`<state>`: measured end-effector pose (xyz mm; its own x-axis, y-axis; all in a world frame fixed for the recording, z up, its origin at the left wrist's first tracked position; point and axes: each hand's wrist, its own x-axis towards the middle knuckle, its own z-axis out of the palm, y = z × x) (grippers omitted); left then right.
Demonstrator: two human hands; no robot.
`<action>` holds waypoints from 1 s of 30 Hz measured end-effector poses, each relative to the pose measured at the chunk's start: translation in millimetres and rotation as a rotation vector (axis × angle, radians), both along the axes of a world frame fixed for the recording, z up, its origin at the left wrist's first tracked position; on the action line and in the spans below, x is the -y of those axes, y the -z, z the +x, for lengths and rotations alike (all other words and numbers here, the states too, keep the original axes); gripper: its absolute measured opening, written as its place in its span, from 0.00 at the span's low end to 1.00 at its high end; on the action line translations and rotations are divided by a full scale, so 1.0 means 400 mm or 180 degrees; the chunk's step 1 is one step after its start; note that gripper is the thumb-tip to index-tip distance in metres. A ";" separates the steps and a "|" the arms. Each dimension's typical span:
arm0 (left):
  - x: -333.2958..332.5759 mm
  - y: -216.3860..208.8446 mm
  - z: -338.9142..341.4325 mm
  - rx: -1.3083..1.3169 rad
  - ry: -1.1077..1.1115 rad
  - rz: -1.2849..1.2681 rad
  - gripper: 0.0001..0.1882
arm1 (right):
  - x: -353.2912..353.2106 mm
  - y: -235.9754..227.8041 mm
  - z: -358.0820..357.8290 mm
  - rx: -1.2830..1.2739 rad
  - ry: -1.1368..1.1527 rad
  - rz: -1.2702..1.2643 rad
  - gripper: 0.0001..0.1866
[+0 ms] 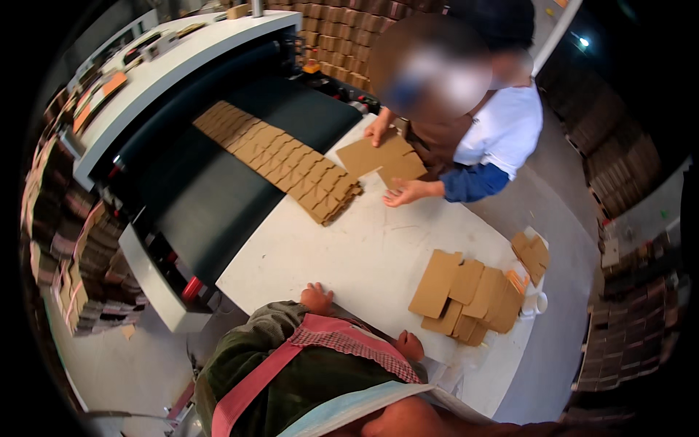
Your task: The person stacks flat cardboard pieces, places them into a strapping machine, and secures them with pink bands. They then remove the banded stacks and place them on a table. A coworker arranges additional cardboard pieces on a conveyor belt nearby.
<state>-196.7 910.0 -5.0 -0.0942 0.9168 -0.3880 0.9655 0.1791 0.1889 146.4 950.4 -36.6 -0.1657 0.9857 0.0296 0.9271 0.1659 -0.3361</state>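
Observation:
My left hand [317, 298] rests on the near edge of the white table [291, 255], fingers spread on its surface and nothing in them. Farther right along that edge is my right hand [410, 345]; its fingers are mostly hidden, and no object shows in it. Across the table a co-worker holds a flat brown cardboard piece [378, 154] in one hand, the other hand held palm up beside it. A long row of overlapping folded cardboard blanks [280, 160] runs from the machine's dark belt [196, 211] onto the table. Neither of my hands touches it.
Loose cardboard blanks [466, 295] lie at the table's right end, near a white cup-like object [535, 303]. The white machine housing [189, 54] stands at far left. Bundled cardboard stacks [95, 269] stand on the left, with more stacks [630, 342] on the right.

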 end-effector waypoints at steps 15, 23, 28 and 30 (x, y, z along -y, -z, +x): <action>0.021 -0.079 0.000 0.0185 -0.0227 0.0252 0.28 | 0.005 -0.006 -0.008 0.0077 0.0025 0.0017 0.20; 0.000 -0.082 0.006 0.0014 -0.0066 -0.0077 0.31 | -0.009 0.029 0.019 0.0084 0.0033 -0.0311 0.21; -0.002 -0.069 0.010 0.0030 -0.0127 -0.0086 0.31 | -0.021 0.091 0.051 0.0111 -0.0103 -0.0332 0.21; 0.003 -0.059 0.008 -0.0004 -0.0141 -0.0038 0.30 | -0.021 0.091 0.048 0.0125 -0.0151 -0.0304 0.21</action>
<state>-193.5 908.7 18.6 -0.1350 0.9070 -0.3989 0.9569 0.2238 0.1853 165.7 958.7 -73.2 -0.2114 0.9748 -0.0714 0.9317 0.1789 -0.3160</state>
